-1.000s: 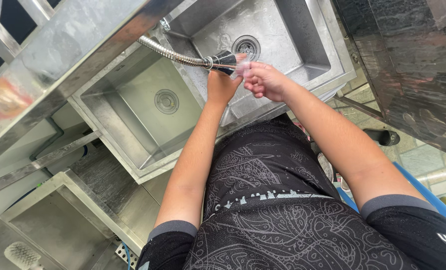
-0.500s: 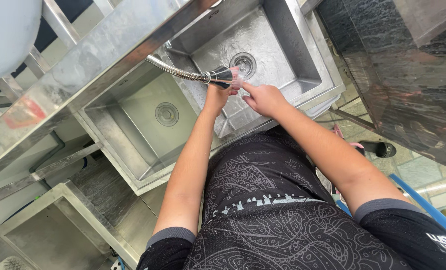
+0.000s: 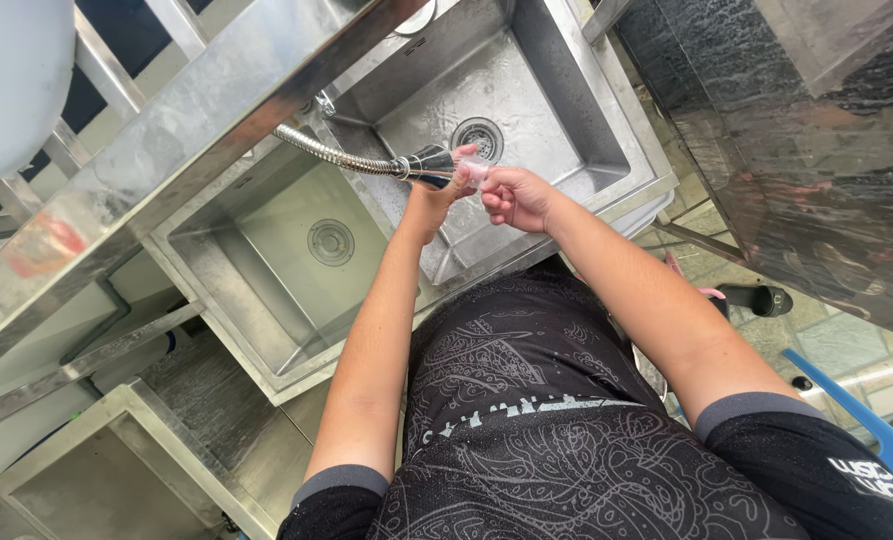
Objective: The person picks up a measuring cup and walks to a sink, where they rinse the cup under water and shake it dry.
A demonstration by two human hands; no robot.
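My left hand [image 3: 428,200] is wrapped around the dark spray head [image 3: 424,164] of a flexible metal faucet hose [image 3: 328,150], holding it over the right basin [image 3: 546,110] of a steel double sink. My right hand [image 3: 516,198] is closed on a small clear object [image 3: 473,170] held right at the nozzle. I cannot tell what the clear thing is. Both hands almost touch above the basin's near wall, close to the round drain [image 3: 477,135].
The left basin [image 3: 256,270] with its own drain [image 3: 330,241] lies beside my left forearm. A steel shelf rail [image 3: 186,130] runs above the sinks. A dark stone counter [image 3: 806,150] stands at the right. A blue object [image 3: 846,400] and tiled floor show at lower right.
Both hands stay together at the spray head over the right basin. The hose and hands have shifted a little lower and to the left in view as my head moved.
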